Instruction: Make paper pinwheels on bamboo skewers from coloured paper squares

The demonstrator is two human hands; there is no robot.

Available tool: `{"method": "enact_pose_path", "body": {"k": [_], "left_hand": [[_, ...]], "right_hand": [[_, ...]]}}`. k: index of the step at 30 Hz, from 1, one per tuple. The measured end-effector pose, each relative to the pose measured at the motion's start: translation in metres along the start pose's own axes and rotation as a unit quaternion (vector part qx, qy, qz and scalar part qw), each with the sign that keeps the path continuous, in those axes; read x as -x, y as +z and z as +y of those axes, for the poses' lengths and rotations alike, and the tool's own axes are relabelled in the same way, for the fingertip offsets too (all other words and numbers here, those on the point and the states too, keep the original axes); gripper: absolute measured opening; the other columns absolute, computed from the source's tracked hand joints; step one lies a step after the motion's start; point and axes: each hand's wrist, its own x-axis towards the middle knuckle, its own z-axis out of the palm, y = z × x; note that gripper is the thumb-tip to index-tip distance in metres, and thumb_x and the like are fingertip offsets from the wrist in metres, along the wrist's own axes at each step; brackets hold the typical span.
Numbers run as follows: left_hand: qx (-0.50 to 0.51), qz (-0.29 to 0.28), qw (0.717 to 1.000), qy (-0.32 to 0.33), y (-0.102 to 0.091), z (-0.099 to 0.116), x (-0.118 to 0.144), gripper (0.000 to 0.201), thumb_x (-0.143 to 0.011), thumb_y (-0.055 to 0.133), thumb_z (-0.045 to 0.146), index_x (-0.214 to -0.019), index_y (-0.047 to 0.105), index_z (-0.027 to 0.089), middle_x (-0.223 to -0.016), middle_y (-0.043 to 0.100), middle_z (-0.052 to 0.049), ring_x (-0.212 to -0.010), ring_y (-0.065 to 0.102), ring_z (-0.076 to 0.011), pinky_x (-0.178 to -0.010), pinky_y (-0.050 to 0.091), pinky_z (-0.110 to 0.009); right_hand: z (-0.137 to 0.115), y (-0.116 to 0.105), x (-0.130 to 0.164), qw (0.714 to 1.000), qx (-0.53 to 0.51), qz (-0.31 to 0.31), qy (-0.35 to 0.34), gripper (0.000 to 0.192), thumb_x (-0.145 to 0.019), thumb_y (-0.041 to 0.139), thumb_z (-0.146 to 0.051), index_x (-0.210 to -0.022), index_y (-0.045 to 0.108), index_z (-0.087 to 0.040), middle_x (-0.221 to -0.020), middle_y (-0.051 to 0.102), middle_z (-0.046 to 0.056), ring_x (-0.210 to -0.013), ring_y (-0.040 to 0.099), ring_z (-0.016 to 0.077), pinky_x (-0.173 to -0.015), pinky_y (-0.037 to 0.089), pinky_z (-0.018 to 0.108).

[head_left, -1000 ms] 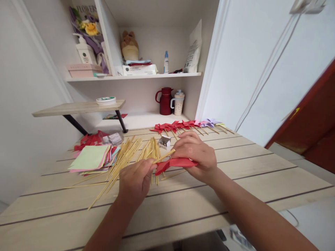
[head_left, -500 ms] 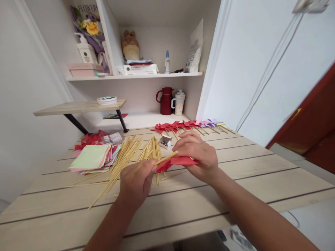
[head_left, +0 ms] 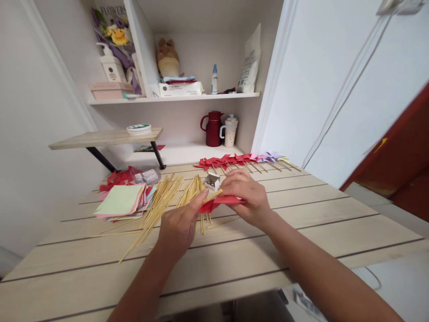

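Item: my left hand (head_left: pixel 179 226). Fingers pinched together on one wooden stick (head_left: pixel 212 196), held near its lower end, just above the table (head_left: pixel 301 232).

Item: my right hand (head_left: pixel 246 194). Fingers closed on a folded red paper piece (head_left: pixel 217 202), pressing it from above. The stick's upper tip meets the paper under my fingers; whether it passes behind or into the paper I cannot tell.

Item: stick, bearing. Long axis runs from lower left at my left fingers up and right toward the right hand, the far tip angled slightly away from me. The red paper lies roughly flat, its long edge left to right.

Item: step in hand, as I judge it. Joining the stick to the red paper, as in the finished row. The join looks incomplete; the next move would call for keeping the paper steady while the tip is lined up with its centre, and likely a fastener from the small open box (head_left: pixel 212 181) just beyond.

Item: surroundings. Loose pile of sticks (head_left: pixel 164 201) to the left; stack of coloured paper squares (head_left: pixel 122 201) further left; row of finished pinwheels (head_left: pixel 241 160) at the far edge.
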Motion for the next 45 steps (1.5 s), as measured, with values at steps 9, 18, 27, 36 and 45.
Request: {"method": "enact_pose_path", "body": {"k": [9,18,27,36,45], "left_hand": [[0.32,0.115,0.847,-0.409,0.001,-0.019,0.002,0.034,-0.098,0.056,0.04,-0.128,0.06,0.024,-0.058,0.045,0.008,-0.044,0.037,-0.0092,-0.042,0.028,-0.019],[0.564,0.144,0.574,-0.576,-0.025,-0.065,-0.04,0.039,-0.066,0.05,-0.008,-0.097,0.054,0.015,-0.068,0.046,0.006,-0.046,0.04,-0.0044,-0.043,0.035,-0.014],[0.494,0.099,0.655,-0.563,-0.011,-0.051,-0.031,0.062,-0.071,0.056,0.003,-0.129,0.048,0.023,-0.073,0.049,0.006,-0.043,0.035,-0.0043,-0.036,0.017,-0.013],[0.472,-0.006,0.721,-0.507,0.004,-0.026,-0.014,0.065,-0.076,0.06,0.015,-0.139,0.048,0.028,-0.073,0.053,0.007,-0.048,0.039,-0.0065,-0.046,0.032,-0.019],[0.591,-0.01,0.604,-0.535,0.025,-0.026,0.003,0.067,-0.064,0.061,0.008,-0.128,0.049,0.023,-0.068,0.049,0.009,-0.043,0.032,-0.0046,-0.042,0.021,-0.018]], "right_hand": [[0.012,-0.001,0.005,0.996,-0.028,-0.026,0.078,0.01,-0.09,0.069,-0.013,-0.089,0.073,-0.023,-0.077,0.074,0.002,-0.076,0.065,0.0186,-0.082,0.053,0.041],[0.016,0.002,0.008,0.976,-0.096,-0.022,0.192,0.009,-0.09,0.071,-0.019,-0.084,0.076,-0.023,-0.075,0.074,0.001,-0.076,0.065,0.0181,-0.078,0.051,0.037],[0.023,0.0,0.011,0.953,-0.133,-0.018,0.272,0.007,-0.088,0.075,-0.021,-0.082,0.076,-0.023,-0.069,0.07,-0.001,-0.068,0.062,0.0162,-0.067,0.048,0.031],[0.014,0.001,0.007,0.985,-0.061,-0.075,0.141,0.009,-0.093,0.071,-0.023,-0.087,0.077,-0.022,-0.079,0.077,0.003,-0.075,0.067,0.018,-0.077,0.05,0.036],[0.017,-0.006,0.005,0.988,-0.04,-0.093,0.113,0.006,-0.093,0.071,-0.021,-0.088,0.076,-0.022,-0.081,0.078,0.003,-0.077,0.068,0.0177,-0.076,0.052,0.033]]}}
